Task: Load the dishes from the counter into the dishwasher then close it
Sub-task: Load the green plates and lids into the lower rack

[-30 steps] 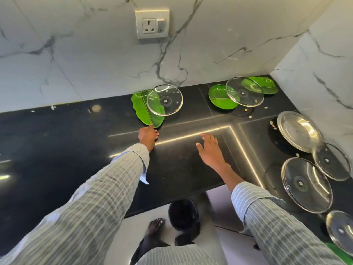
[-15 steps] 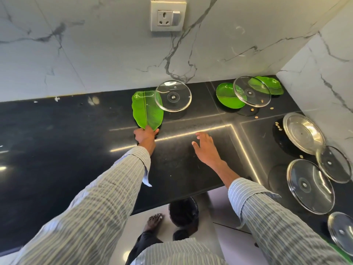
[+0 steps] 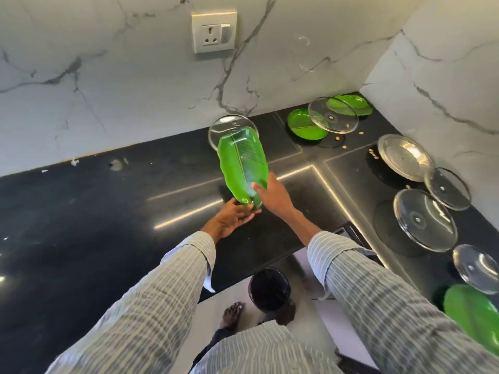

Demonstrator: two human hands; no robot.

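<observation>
A green leaf-shaped plate [image 3: 241,163] is lifted off the black counter [image 3: 81,211], tilted up toward me. My left hand [image 3: 233,215] holds its near end from below. My right hand [image 3: 270,194] grips its right edge, thumb on the plate's face. Behind it a glass lid [image 3: 224,126] lies on the counter, partly hidden by the plate. More dishes lie to the right: a round green plate [image 3: 299,128], a glass lid [image 3: 333,116] over a second leaf plate [image 3: 356,103], a steel plate [image 3: 403,156] and several glass lids [image 3: 425,220].
Marble walls meet at the back right corner, with a socket [image 3: 214,31] above. Crumbs [image 3: 340,139] are scattered near the green plates. Another green plate [image 3: 471,314] shows at the lower right. A dark bin [image 3: 270,290] and my foot [image 3: 231,315] are on the floor below the counter edge.
My left hand has pulled the leaf plate out from under the glass lid and raised it. My right hand came off the counter and took hold of the plate's right edge.
</observation>
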